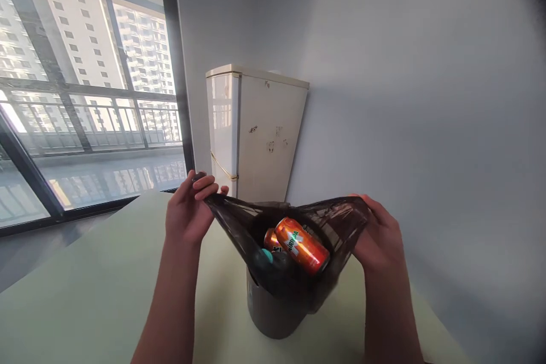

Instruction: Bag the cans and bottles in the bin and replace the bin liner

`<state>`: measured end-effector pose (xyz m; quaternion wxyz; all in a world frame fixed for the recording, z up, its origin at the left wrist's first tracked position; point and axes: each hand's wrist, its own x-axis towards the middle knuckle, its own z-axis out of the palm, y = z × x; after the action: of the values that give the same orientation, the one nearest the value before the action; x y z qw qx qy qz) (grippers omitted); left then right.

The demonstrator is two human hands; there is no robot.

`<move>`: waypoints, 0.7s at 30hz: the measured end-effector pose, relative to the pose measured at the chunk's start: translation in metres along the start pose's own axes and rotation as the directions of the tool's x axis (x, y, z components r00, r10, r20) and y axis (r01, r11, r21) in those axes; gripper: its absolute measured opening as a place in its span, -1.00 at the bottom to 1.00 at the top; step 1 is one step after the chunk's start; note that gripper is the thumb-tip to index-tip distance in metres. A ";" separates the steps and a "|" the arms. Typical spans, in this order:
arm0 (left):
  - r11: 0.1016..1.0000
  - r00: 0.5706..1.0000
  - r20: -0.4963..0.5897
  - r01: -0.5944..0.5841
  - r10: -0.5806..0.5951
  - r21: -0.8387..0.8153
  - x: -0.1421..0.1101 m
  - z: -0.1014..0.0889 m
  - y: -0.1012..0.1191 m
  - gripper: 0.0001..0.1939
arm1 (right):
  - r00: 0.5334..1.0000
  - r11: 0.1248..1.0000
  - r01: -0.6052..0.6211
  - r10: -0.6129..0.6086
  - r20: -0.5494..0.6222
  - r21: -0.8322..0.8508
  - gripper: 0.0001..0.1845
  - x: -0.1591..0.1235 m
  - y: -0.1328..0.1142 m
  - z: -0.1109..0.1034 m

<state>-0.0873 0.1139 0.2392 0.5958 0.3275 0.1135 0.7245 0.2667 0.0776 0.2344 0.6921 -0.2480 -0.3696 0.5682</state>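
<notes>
Left hand [190, 205] and right hand [384, 233], half-curled, each pinch the black bag [345, 233] rim, orange can [302, 246] between them. Plastic's probably light, floppy, tearable; I'd grab thicker bunches.

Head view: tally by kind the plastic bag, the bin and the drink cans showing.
Orange metal drink cans: 2 visible
Thin black plastic bag: 1
Dark grey round bin: 1
Total: 4

A teal patch in the bag is too unclear to identify, so not counted.
</notes>
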 end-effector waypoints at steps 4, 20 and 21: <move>0.975 0.975 0.019 -0.222 0.222 0.009 0.002 -0.010 0.005 -0.86 | 0.989 0.986 0.130 -0.121 -0.088 0.108 -0.88 -0.005 -0.002 -0.002; 0.856 0.928 0.368 -0.153 -0.047 0.494 -0.044 0.050 -0.039 -0.88 | 0.989 0.988 0.083 -0.065 0.133 -0.133 -0.52 -0.030 0.006 0.039; 0.831 0.915 0.390 -0.138 -0.101 0.539 -0.048 0.052 -0.042 -0.84 | 0.981 0.984 0.073 -0.041 0.188 -0.164 -0.55 -0.034 0.004 0.040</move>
<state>-0.0192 0.0682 0.2391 0.4779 0.6290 0.1907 0.5827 0.2298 0.0428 0.2477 0.6473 -0.2420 -0.4863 0.5348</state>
